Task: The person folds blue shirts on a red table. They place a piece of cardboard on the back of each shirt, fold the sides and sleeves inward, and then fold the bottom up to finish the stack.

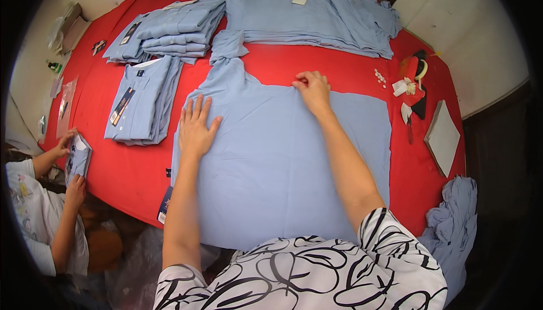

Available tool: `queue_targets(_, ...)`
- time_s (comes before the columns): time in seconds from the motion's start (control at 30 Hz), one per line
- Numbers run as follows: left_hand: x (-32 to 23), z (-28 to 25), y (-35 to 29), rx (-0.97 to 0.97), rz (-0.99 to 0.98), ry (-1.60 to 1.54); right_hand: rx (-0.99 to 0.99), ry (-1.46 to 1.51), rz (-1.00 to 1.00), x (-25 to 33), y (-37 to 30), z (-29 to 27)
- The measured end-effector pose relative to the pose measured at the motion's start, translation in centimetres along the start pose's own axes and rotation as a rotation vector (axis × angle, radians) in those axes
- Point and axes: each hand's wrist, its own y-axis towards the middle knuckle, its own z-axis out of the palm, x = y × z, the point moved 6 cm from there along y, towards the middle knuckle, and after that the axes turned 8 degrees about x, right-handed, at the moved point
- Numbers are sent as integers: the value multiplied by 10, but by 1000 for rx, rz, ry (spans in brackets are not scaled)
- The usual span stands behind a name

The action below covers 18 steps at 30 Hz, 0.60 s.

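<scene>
A light blue shirt [283,168] lies spread out before me, one sleeve [223,75] stretching away at the far left. Flat on its left part rests my left hand [195,126], fingers apart. At the far edge of the cloth, my right hand [314,90] is closed in a pinch on the fabric. A dark hang tag [165,204] sticks out past the shirt's left edge, close to my left forearm.
Red cloth [266,61] covers the table. Folded shirts [136,101] and a pile of unfolded shirts [305,19] lie beyond. White buttons [380,78], a tape roll [421,70] and a white board [444,137] are right. A co-worker's hands [70,166] hold a folded garment [81,157] at left.
</scene>
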Motion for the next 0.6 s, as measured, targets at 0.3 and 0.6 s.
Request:
queue_targets(0.3, -8, 2, 8, 1, 9, 40, -180, -329, 260, -68, 8, -30)
queue_targets(0.6, 25, -32, -14, -166, 33, -821, -198, -298, 377, -211, -239, -254)
